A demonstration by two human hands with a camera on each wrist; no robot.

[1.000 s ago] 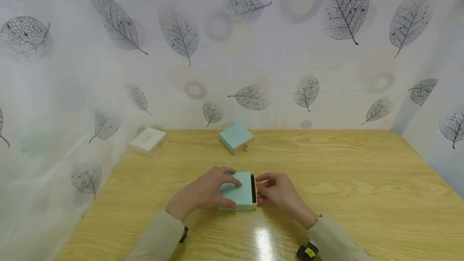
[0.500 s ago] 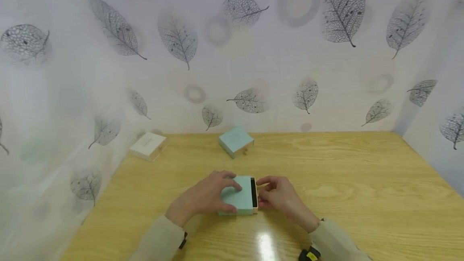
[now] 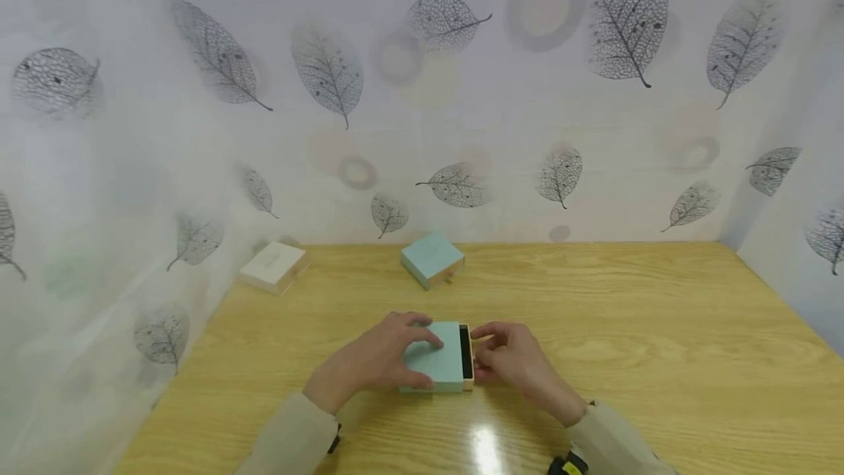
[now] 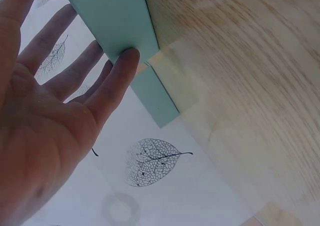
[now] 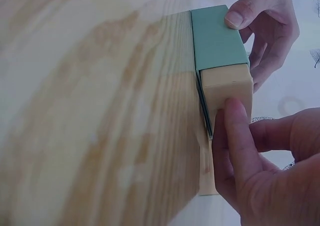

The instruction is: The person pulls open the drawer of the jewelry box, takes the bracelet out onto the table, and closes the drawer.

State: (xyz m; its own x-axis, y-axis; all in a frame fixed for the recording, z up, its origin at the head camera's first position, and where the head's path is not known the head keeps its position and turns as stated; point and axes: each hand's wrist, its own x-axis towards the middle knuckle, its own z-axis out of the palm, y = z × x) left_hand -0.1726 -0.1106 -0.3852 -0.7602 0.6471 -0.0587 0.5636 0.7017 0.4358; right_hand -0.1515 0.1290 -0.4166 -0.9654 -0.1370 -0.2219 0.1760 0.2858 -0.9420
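wooden table [image 3: 633,343]: near blue box [image 3: 450,369], far blue box [image 3: 431,258], cream box [image 3: 272,264]

A small desk space enclosed by walls, seemingly a recording set-up; whether it stands in a home or an office I cannot tell. The wood-grain desk [image 3: 633,328] lies under my left hand [image 3: 369,355] and right hand [image 3: 521,363]; pale, leaf-printed walls [image 3: 488,112] rise beyond them and to either side. Nearer me than my right hand, at the cuff [image 3: 593,427], sits a black-and-yellow device [image 3: 568,465].
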